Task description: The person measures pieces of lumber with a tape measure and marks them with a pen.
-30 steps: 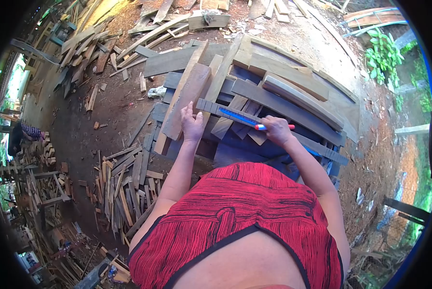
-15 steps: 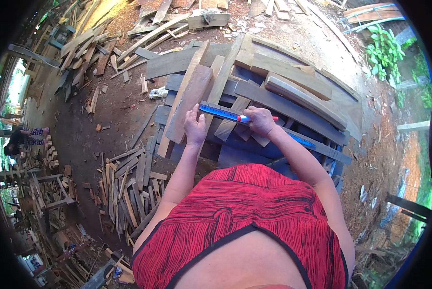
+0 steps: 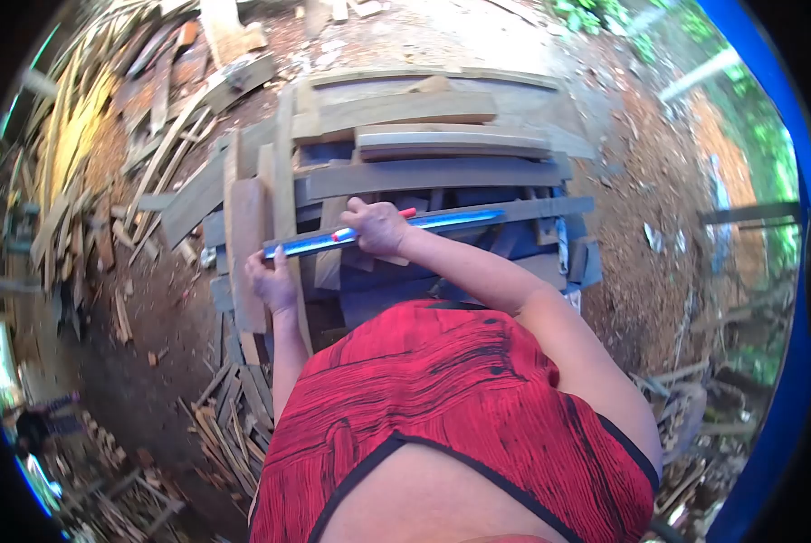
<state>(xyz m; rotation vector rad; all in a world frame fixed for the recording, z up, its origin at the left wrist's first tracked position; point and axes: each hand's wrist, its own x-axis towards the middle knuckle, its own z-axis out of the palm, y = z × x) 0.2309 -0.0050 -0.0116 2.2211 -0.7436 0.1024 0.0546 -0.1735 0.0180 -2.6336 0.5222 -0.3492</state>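
A long blue ruler (image 3: pixel 442 220) with dark markings lies along a narrow wooden slat (image 3: pixel 550 210). My left hand (image 3: pixel 274 282) grips the ruler's left end, thumb on top, over an upright brown board (image 3: pixel 247 213). Closed around a red marker (image 3: pixel 409 213) is my right hand (image 3: pixel 377 226), just above the ruler's middle. The marker's white and blue end (image 3: pixel 343 234) sticks out on the left side of that hand, close to the ruler's edge.
Stacked planks (image 3: pixel 405 109) lie across the far side of the work spot. Loose sticks (image 3: pixel 233 421) are heaped at the lower left, and more scrap wood (image 3: pixel 166 100) covers the ground at upper left. A person (image 3: pixel 39 425) is at the far left.
The view has turned, so the planks and both hands appear further left. My left hand remains at the ruler's end and my right hand still holds the marker.
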